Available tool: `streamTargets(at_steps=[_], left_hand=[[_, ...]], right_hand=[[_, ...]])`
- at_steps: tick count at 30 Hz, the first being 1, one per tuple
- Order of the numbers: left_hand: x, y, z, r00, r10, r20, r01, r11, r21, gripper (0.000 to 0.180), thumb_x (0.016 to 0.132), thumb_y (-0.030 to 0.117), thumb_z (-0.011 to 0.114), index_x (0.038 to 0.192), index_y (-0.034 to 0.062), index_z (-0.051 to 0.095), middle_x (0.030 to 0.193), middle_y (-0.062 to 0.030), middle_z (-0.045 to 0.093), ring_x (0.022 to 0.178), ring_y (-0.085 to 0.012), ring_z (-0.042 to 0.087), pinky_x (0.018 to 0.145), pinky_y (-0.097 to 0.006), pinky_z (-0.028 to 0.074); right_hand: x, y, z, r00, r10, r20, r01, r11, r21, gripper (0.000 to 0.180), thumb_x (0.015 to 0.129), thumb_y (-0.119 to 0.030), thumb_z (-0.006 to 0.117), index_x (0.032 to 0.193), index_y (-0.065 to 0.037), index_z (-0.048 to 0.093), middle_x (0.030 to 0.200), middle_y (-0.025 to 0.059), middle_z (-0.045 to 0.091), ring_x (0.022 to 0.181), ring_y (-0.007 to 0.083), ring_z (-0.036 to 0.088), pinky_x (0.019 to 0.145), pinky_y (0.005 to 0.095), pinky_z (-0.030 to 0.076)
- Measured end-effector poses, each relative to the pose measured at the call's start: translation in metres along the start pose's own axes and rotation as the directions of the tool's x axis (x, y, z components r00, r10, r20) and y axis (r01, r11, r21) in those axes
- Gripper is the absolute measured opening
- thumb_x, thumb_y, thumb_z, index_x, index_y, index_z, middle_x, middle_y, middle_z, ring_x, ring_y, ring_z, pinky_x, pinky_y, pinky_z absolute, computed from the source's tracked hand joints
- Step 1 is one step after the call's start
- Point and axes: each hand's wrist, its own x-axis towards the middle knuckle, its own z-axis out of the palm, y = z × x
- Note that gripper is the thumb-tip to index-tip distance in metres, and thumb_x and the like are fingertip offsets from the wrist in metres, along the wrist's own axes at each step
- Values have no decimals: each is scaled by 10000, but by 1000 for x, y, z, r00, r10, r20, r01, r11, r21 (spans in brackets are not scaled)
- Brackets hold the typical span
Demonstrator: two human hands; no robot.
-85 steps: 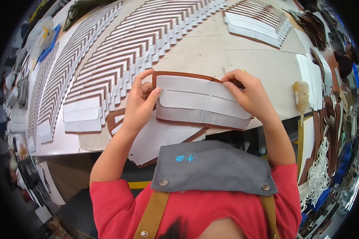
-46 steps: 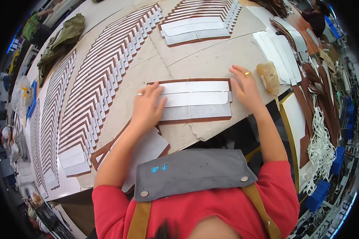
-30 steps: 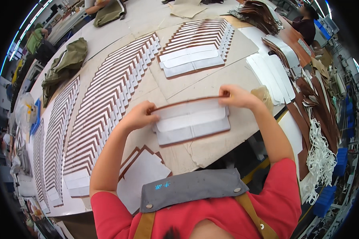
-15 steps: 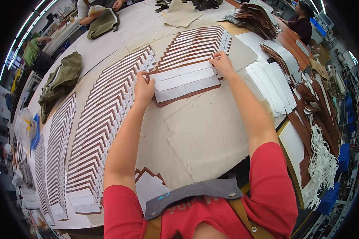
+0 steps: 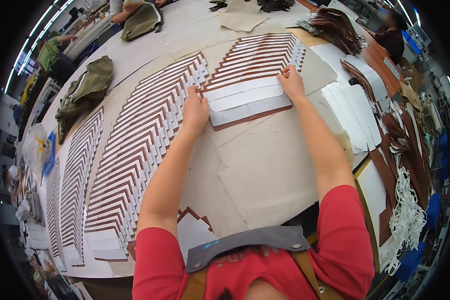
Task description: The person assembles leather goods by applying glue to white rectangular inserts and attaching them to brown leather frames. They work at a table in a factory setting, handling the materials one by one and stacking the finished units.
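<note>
A brown-edged panel faced with white backing (image 5: 250, 111) lies at the near end of an overlapping row of like panels (image 5: 257, 57). My left hand (image 5: 196, 111) is at its upper left corner, thumb and forefinger closed about the edge. At the upper right corner, my right hand (image 5: 292, 84) pinches the edge between thumb and fingers. The panel's lower edge rests flat against the table. To the left of my left hand runs a longer overlapping row of the same panels (image 5: 135, 145).
Two more panel rows (image 5: 80, 185) stretch along the left. Olive cloth pieces (image 5: 87, 87) lie beyond them. At right are white strips (image 5: 350, 117), brown pieces (image 5: 332, 30) and a tangle of white cord (image 5: 405, 215). A loose panel (image 5: 192, 230) lies near my body. Other people work around the table.
The panel has come down and settled against the row's near end, both hands staying at its upper corners. The whole view has shifted slightly to the right.
</note>
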Motion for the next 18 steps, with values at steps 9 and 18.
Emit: streamTargets(at_steps=[9,18], left_hand=[[-1,8,1,998,-46,50,34,975,220,331,853,100,475,1165,19,399,1079,-204,555,909,-408,574,791,-464,453],[-13,-1,-14,984,103,-142,-52,943,328,291,883,200,466,1123,37,461,1070,-161,532,918,-342,576,726,-437,460]], right_hand=[[-16,-2,11,934,-350,-67,294,863,-411,119,841,-130,515,930,-89,582,934,104,568,910,288,547,756,404,446],[-4,-22,-30,990,-131,51,140,892,-429,226,824,-244,515,966,-97,613,993,149,617,951,304,585,816,435,437]])
